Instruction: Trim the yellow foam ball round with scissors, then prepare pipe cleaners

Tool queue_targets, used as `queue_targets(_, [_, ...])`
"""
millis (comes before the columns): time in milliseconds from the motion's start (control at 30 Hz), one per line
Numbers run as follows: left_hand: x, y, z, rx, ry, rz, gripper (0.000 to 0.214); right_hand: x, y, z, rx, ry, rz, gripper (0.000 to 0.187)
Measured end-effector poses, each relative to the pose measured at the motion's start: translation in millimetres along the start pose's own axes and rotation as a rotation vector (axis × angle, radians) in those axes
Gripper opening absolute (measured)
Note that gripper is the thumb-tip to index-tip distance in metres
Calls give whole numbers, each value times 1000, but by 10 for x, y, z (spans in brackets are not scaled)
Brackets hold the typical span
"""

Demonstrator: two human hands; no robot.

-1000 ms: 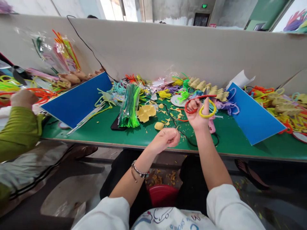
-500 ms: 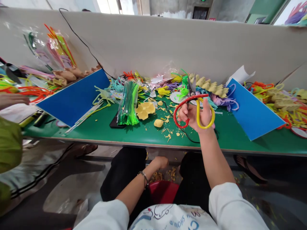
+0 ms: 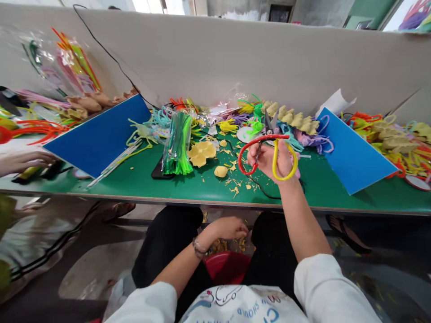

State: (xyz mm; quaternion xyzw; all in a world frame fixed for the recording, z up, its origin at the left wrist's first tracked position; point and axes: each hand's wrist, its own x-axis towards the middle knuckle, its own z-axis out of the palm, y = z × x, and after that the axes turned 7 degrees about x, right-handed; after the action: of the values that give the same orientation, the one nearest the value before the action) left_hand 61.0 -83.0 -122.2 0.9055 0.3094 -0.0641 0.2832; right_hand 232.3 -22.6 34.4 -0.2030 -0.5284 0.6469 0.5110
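My right hand point(image 3: 267, 157), raised over the table's front, has its fingers in the handles of a pair of scissors point(image 3: 275, 157). One handle is red and the other yellow; the dark blades point up and stand apart. My left hand point(image 3: 231, 227) hangs below the table edge, between my knees and above a red bin point(image 3: 227, 268). Its fingers are curled, and what they hold, if anything, is hidden. Left of the scissors a rounded pale yellow piece point(image 3: 221, 171) lies among yellow scraps. Behind it rests a yellow moulded cup piece point(image 3: 202, 154), like egg carton.
A bundle of green pipe cleaners point(image 3: 178, 143) lies on a dark flat object. Blue boards point(image 3: 97, 139) point(image 3: 358, 152) stand at either side. Fuzzy coloured pieces and an egg-carton strip point(image 3: 292, 119) line the back. A co-worker's hand point(image 3: 27, 161) is at far left.
My left hand has moved up and to the right above the bin, showing more of its curled fingers. My right hand still holds the scissors; the whole view has shifted slightly.
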Motion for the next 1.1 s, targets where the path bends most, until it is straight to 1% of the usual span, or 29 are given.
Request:
queue_targets(33, [-27,56,-126,-54,58,19,20,13,12,21,11,1,4,60])
queue_targets(67, [-51,104,-252,-98,147,7,28,26,25,44,19,4,9,60])
queue_targets(100, [-65,141,-374,-158,323,-48,35,39,42,67,21,8,13,60])
queue_targets(133, [-65,169,-487,-352,679,-136,32,52,64,90,21,13,17,60])
queue_targets(167, [-49,188,-589,-529,920,-144,36,64,92,109,19,19,22,61])
queue_targets(200, [-16,201,-682,-688,1019,-86,52,73,126,122,13,20,33,61])
queue_targets(233, [29,211,-765,-835,1037,-5,67,81,164,128,2,16,48,62])
queue_targets(267, [81,218,-840,-946,1004,84,75,85,204,126,-11,17,62,62])
queue_targets(300, [133,226,-907,-1011,952,149,78,86,242,117,-30,21,73,61])
queue_targets(333, [180,235,-966,-1035,911,170,76,85,277,101,-51,35,75,60])
queue_targets(367, [217,245,-1014,-1032,883,156,69,81,304,80,-73,55,69,58])
queue_targets(433, [252,259,-1071,-977,862,52,54,70,331,31,-125,104,36,52])
queue_targets(500, [238,253,-1071,-925,848,-60,34,61,331,-17,-191,142,-3,47])
queue_targets(533, [217,235,-1053,-911,835,-96,28,59,326,-39,-229,157,-21,46])
queue_targets(567, [190,205,-1030,-900,818,-116,29,59,320,-61,-268,176,-41,46])
queue_targets(600, [158,160,-1006,-907,806,-123,35,59,316,-82,-306,198,-60,45])
queue_targets(633, [122,99,-988,-941,825,-127,40,59,313,-102,-337,219,-79,45])
queue_targets(667, [82,23,-982,-991,880,-136,41,58,312,-121,-357,240,-97,44])
queue_targets(700, [38,-68,-990,-1095,986,-154,39,56,311,-138,-376,253,-107,44])
queue_targets(733, [-10,-170,-1016,-1251,1155,-177,35,52,308,-152,-394,257,-108,45])
queue_targets(767, [-64,-281,-1060,-1309,1257,-189,35,46,303,-161,-412,248,-98,46])
queue_targets(800, [-122,-394,-1117,-1341,1331,-195,37,38,294,-165,-432,229,-80,47])
queue_targets(900, [-293,-684,-1319,-1420,1479,-192,37,2,262,-147,-493,166,-26,50])
queue_targets(933, [-334,-740,-1370,-1432,1525,-189,33,-8,257,-132,-506,147,-13,50])
queue_targets(967, [-359,-767,-1401,-1434,1569,-181,24,-16,259,-115,-525,134,1,50])
queue_targets(1000, [-362,-761,-1407,-1417,1593,-158,13,-16,271,-96,-557,135,14,49])
queue_targets(1033, [-343,-722,-1386,-1385,1584,-119,23,-9,294,-75,-598,151,24,48])
queue_targets(1067, [-301,-652,-1339,-1317,1533,-53,47,9,329,-53,-647,178,32,46])
queue_targets(1100, [-239,-556,-1272,-1231,1399,28,67,35,375,-30,-700,216,35,43])
